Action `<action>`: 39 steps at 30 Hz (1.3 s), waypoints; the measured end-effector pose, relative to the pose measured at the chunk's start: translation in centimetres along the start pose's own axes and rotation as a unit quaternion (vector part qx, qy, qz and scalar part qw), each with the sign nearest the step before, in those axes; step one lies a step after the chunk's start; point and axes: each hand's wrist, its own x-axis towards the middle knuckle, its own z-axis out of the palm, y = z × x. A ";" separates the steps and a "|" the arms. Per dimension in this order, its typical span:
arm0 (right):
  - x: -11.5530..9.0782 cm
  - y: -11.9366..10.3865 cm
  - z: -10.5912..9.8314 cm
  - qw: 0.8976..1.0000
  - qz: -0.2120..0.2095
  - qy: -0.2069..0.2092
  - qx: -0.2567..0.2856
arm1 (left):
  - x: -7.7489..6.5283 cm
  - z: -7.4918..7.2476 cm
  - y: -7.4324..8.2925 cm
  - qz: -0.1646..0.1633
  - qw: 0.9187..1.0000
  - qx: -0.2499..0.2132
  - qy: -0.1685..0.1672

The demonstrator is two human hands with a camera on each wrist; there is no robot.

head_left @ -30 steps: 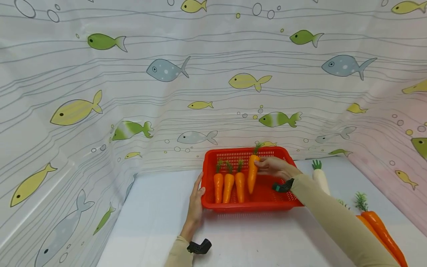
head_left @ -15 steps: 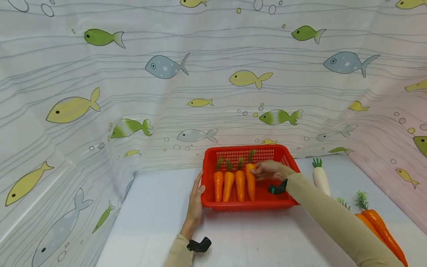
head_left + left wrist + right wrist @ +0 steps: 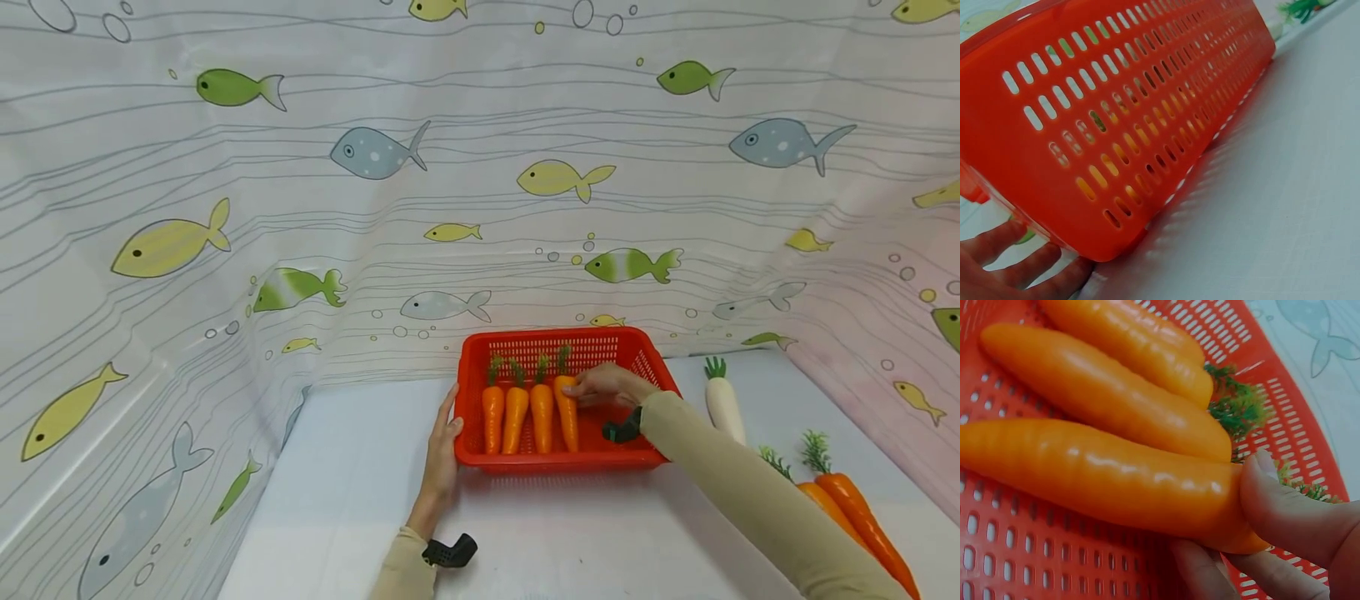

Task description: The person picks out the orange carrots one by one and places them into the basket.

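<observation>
An orange carrot point(image 3: 567, 421) is inside the red slotted basket point(image 3: 555, 462), pinched near its leafy end by the right hand point(image 3: 606, 385). Three other carrots point(image 3: 515, 418) lie in a row to its left. The left hand point(image 3: 440, 458), fingers extended, touches the basket's left end. On the desk point(image 3: 352, 475), right of the basket, lie a white radish point(image 3: 723, 406) and two more carrots point(image 3: 864, 518).

Carrots point(image 3: 542, 417) shine orange (green-topped, I see), the basket point(image 3: 570, 460) red, sleeves point(image 3: 757, 492) beige; yellow, green, blue-grey fish point(image 3: 557, 178) pattern the backdrop point(image 3: 480, 96).
</observation>
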 end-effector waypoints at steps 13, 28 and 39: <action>-0.8 0.5 -0.2 0.990 0.014 0.027 -0.135 | -0.2 0.1 -0.2 -0.005 1.000 0.001 -0.001; -1.0 0.1 0.1 0.995 0.026 0.031 -0.094 | 0.0 0.0 0.1 -0.002 1.000 -0.001 0.006; -1.9 -0.3 0.0 0.991 0.005 0.032 -0.132 | 0.0 0.1 -0.2 -0.002 1.000 -0.007 0.002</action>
